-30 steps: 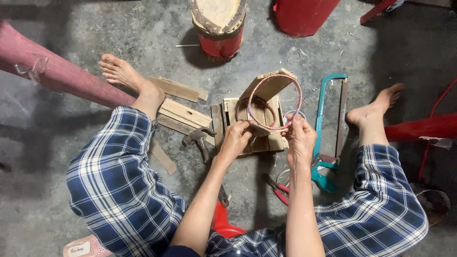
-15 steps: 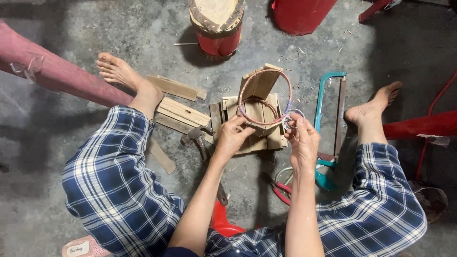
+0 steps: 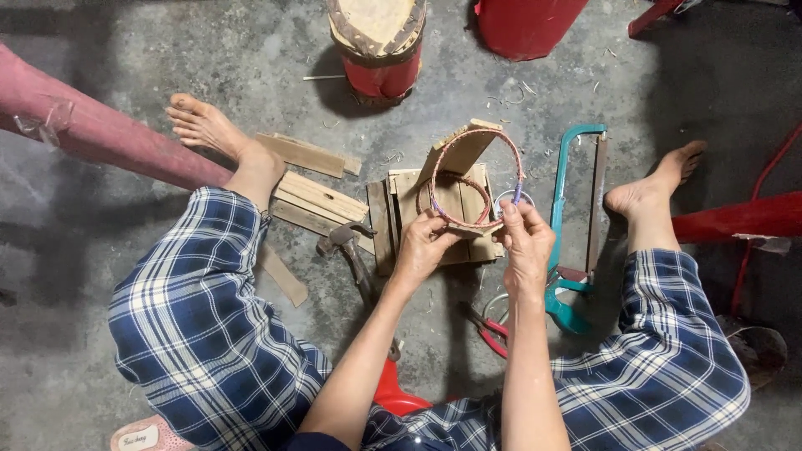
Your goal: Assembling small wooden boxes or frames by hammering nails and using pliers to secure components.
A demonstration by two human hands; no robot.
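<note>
A thin ring-shaped hoop (image 3: 479, 138), pinkish-brown, is held upright over a small stack of wooden slats (image 3: 399, 209) on the floor. My left hand (image 3: 424, 244) grips the hoop's lower left edge. My right hand (image 3: 526, 234) pinches its lower right side, where a short purple-wrapped stretch (image 3: 517, 194) shows. A flat wooden piece (image 3: 462, 149) leans up behind the hoop. Both arms reach forward between my knees in blue plaid trousers.
A hammer (image 3: 351, 250) lies left of the slats, more wooden boards (image 3: 313, 196) beyond it. A teal hacksaw (image 3: 576, 209) lies at the right, red-handled pliers (image 3: 489, 326) near my right wrist. A red drum (image 3: 378, 46) and red cylinder (image 3: 526, 25) stand ahead.
The hoop has turned slightly in my hands and both hands have shifted a little along its lower rim. Nothing on the floor has moved.
</note>
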